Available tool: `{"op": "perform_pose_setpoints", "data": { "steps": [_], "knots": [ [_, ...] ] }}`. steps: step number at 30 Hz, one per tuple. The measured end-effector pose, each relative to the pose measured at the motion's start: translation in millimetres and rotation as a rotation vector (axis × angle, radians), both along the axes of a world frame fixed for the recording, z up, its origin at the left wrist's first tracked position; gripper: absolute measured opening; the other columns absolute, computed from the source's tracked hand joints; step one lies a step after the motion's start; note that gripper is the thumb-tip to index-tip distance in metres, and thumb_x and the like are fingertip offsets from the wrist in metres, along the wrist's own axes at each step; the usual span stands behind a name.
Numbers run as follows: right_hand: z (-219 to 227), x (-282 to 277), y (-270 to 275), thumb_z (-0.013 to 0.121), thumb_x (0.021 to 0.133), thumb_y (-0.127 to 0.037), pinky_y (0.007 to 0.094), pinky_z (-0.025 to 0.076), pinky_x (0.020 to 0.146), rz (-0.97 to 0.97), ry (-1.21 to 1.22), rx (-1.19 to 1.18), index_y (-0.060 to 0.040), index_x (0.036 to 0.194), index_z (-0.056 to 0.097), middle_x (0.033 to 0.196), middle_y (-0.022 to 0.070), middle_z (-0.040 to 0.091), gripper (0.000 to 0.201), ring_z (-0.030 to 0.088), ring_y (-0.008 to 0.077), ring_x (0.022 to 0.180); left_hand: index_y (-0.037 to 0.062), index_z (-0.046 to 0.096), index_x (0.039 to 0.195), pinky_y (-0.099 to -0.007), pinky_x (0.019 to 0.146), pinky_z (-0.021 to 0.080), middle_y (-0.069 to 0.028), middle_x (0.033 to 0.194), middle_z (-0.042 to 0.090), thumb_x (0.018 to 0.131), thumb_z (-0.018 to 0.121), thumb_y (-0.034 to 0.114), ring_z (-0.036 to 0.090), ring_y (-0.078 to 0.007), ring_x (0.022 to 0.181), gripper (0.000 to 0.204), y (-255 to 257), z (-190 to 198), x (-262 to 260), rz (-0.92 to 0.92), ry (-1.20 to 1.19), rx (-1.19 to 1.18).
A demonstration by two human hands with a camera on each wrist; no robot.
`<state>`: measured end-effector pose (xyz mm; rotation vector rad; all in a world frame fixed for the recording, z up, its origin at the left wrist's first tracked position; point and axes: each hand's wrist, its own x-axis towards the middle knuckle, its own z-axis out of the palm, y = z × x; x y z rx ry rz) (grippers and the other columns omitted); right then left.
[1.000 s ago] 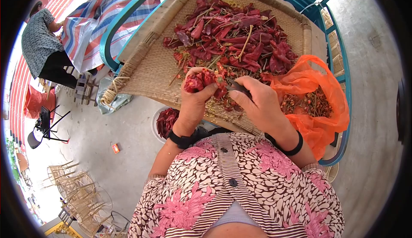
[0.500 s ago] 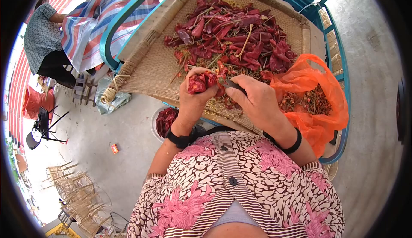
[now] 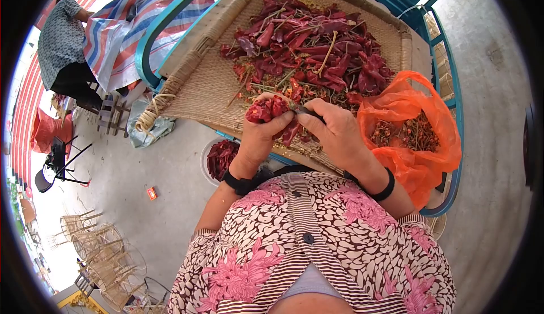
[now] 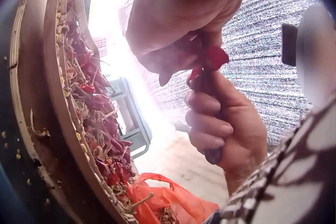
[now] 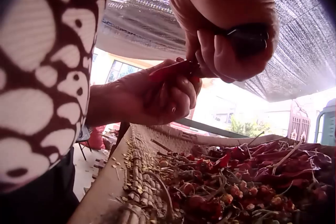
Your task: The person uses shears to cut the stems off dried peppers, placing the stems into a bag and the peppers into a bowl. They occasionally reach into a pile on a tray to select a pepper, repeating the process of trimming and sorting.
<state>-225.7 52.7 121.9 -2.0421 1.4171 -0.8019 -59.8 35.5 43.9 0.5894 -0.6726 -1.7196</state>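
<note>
In the head view my left hand (image 3: 255,144) grips a small bunch of dried red chili peppers (image 3: 266,109), their broad ends bunched above the thumb. One pepper hangs below toward the right hand. My right hand (image 3: 339,135) holds a dark-handled knife (image 3: 310,113) against the stem end of the peppers, thumb close to them. From the left wrist, curled fingers wrap the dark handle (image 4: 213,153), just under a red pepper piece (image 4: 216,57). The right wrist view shows the handle's rounded end in the fist; the blade is mostly hidden.
A heap of dried peppers (image 3: 317,48) lies on a woven tray (image 3: 195,96) set on a teal metal frame (image 3: 148,48). An orange plastic bag (image 3: 422,167) with stems and scraps is at the right. A tub of peppers (image 3: 221,160) stands below left. Another person (image 3: 59,48) bends over striped sheeting.
Both hands keep their hold close together above the tray edge, with only small shifts. The head view has shifted slightly. The person in the background has moved a little to the right.
</note>
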Motion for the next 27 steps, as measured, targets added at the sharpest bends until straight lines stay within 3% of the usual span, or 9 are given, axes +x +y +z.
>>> {"op": "perform_pose_setpoints", "data": {
  "steps": [5, 8, 11, 14, 17, 20, 23, 27],
  "knots": [
    [-7.6, -7.6, -1.1, 0.058, 0.097, -0.026, 0.0244, 0.041, 0.054, 0.087, -0.334, 0.310, -0.0013, 0.092, 0.058, 0.069, 0.0027, 0.057, 0.025, 0.055, 0.0114, 0.060, 0.0069, 0.053, 0.103, -0.0252, 0.075, 0.051, -0.0005, 0.090, 0.063, 0.082, 0.068, -0.002, 0.061, -0.0094, 0.083, 0.027, -0.8, 4.7, 4.7, -0.044, -0.077, -0.044],
    [-1.7, -17.5, -2.3, 0.054, 0.099, -0.028, 0.0190, 0.032, 0.046, 0.113, -0.760, 0.897, -0.0040, 0.091, 0.057, 0.066, -0.0031, 0.048, 0.025, 0.044, 0.0035, 0.050, 0.0069, 0.053, 0.102, -0.0266, 0.075, 0.051, -0.0013, 0.090, 0.063, 0.082, 0.068, -0.002, 0.062, -0.0107, 0.082, 0.026, -2.3, 6.5, 7.3, -0.091, -0.119, -0.110],
    [6.2, -20.2, -0.2, 0.052, 0.100, -0.028, 0.0170, 0.025, 0.040, 0.022, -1.051, 1.229, -0.0065, 0.090, 0.057, 0.066, -0.0040, 0.044, 0.024, 0.031, 0.0002, 0.044, 0.0066, 0.055, 0.099, -0.0274, 0.076, 0.052, -0.0021, 0.090, 0.064, 0.081, 0.068, -0.001, 0.063, -0.0121, 0.081, 0.024, 0.3, 16.0, 7.7, -0.165, -0.050, -0.073],
    [-11.1, -25.1, -3.2, 0.054, 0.099, -0.028, 0.0183, 0.023, 0.035, 0.074, -1.277, 1.434, -0.0061, 0.091, 0.057, 0.067, -0.0034, 0.045, 0.023, 0.030, 0.0002, 0.041, 0.0062, 0.056, 0.098, -0.0276, 0.076, 0.052, -0.0025, 0.090, 0.064, 0.081, 0.069, -0.002, 0.064, -0.0130, 0.081, 0.023, 0.6, 13.6, 5.2, -0.208, 0.031, -0.043],
    [-6.3, -27.6, -0.4, 0.057, 0.097, -0.029, 0.0202, 0.033, 0.043, 0.099, -0.890, 1.020, -0.0028, 0.093, 0.058, 0.070, -0.0004, 0.052, 0.026, 0.041, 0.0041, 0.048, 0.0063, 0.056, 0.098, -0.0277, 0.075, 0.052, -0.0026, 0.091, 0.065, 0.080, 0.070, -0.002, 0.064, -0.0131, 0.082, 0.024, -0.2, 2.4, 2.8, -0.185, 0.055, -0.018],
    [-23.4, -20.5, 4.6, 0.059, 0.096, -0.029, 0.0243, 0.043, 0.058, 0.053, -0.357, 0.338, 0.0005, 0.097, 0.059, 0.078, 0.0024, 0.059, 0.029, 0.052, 0.0085, 0.064, 0.0066, 0.057, 0.098, -0.0274, 0.075, 0.052, -0.0022, 0.090, 0.065, 0.080, 0.071, -0.002, 0.063, -0.0125, 0.082, 0.025, -1.7, -3.7, 1.2, -0.190, 0.063, 0.023],
    [-9.9, -19.8, 7.1, 0.060, 0.095, -0.028, 0.0275, 0.044, 0.071, 0.052, -0.224, 0.324, 0.0020, 0.098, 0.059, 0.083, 0.0043, 0.061, 0.031, 0.053, 0.0102, 0.077, 0.0068, 0.057, 0.097, -0.0269, 0.074, 0.051, -0.0014, 0.090, 0.064, 0.079, 0.072, -0.001, 0.063, -0.0118, 0.082, 0.025, -2.8, -5.0, -0.9, -0.231, 0.039, 0.008],
    [-16.1, -20.3, 6.6, 0.059, 0.096, -0.027, 0.0265, 0.045, 0.068, 0.094, -0.340, 0.358, 0.0012, 0.098, 0.060, 0.080, 0.0061, 0.060, 0.028, 0.053, 0.0092, 0.074, 0.0067, 0.057, 0.095, -0.0265, 0.074, 0.051, -0.0010, 0.088, 0.064, 0.079, 0.073, 0.000, 0.062, -0.0112, 0.081, 0.023, -2.0, -6.6, -2.2, -0.265, 0.037, 0.009]
  ]
}}
